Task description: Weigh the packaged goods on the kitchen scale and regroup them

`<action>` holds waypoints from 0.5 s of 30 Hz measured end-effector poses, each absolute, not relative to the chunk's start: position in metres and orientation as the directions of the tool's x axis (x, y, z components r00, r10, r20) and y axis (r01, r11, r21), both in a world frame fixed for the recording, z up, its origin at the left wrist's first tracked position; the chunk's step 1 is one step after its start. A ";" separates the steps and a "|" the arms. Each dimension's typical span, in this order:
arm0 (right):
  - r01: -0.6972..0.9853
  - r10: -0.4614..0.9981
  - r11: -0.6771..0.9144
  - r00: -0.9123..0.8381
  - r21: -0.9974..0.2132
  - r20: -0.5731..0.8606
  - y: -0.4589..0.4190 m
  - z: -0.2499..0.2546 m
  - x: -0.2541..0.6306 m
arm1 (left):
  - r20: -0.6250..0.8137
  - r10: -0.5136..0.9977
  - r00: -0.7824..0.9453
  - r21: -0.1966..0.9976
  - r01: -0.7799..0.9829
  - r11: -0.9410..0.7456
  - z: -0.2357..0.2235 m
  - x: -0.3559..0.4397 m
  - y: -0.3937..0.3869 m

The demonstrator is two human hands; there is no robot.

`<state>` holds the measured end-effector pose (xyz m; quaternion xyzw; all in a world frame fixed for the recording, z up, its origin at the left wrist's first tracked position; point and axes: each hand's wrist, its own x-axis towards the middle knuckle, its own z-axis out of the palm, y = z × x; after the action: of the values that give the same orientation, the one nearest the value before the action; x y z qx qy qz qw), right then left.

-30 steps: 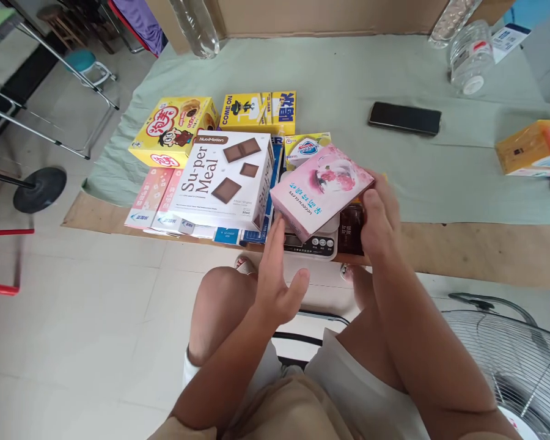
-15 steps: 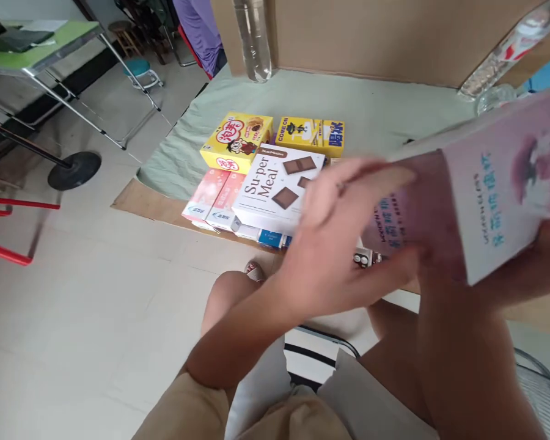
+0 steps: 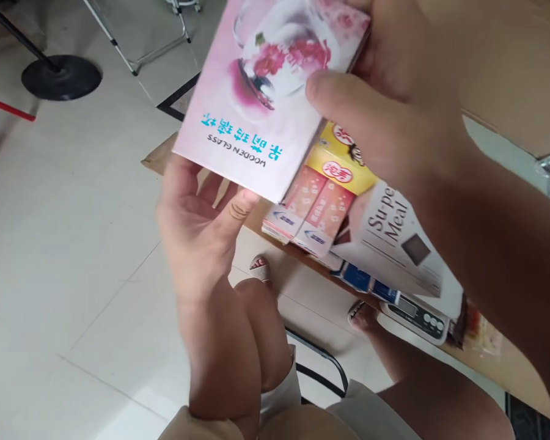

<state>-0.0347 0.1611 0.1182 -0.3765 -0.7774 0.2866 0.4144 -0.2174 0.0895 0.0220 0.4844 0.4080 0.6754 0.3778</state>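
A pink box (image 3: 261, 91) printed "WOODEN GLASS", with a picture of a glass and pink flowers, is held up close to the camera. My right hand (image 3: 394, 110) grips its upper right side, thumb across the front. My left hand (image 3: 201, 214) is under the box's lower edge, palm up, its fingers touching the underside. Behind the box lie the white "Super Meal" box (image 3: 398, 238), pink and orange flat boxes (image 3: 311, 214) and a yellow box (image 3: 343, 165).
A small digital scale (image 3: 417, 315) sits at the board's front edge beside a dark wrapped packet (image 3: 470, 318). A black round stand base (image 3: 62, 76) and a folding frame stand on the tiled floor at left. My knees are below.
The pink box rose from the scale and swung left, close to the camera. My left hand came up under it. The view shifted down and to the left.
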 end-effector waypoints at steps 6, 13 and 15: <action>0.849 0.969 0.224 -0.245 -0.480 0.019 0.203 0.106 -0.087 | 0.100 0.954 -0.284 0.981 -0.133 -0.143 0.002 -0.243 0.101; 0.896 0.935 0.268 -0.330 -0.353 -0.128 0.226 0.072 -0.095 | -0.137 0.975 -0.175 0.988 -0.089 0.123 -0.005 -0.250 0.103; 0.848 0.905 0.355 -0.417 -0.393 -0.084 0.236 0.056 -0.087 | -0.165 0.971 -0.172 0.986 -0.044 0.160 -0.005 -0.249 0.103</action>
<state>-0.0868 0.2356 0.0556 -0.5347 -0.8197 0.1916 0.0736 -0.2491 0.1029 -0.0051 0.4039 0.5736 0.5068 0.5010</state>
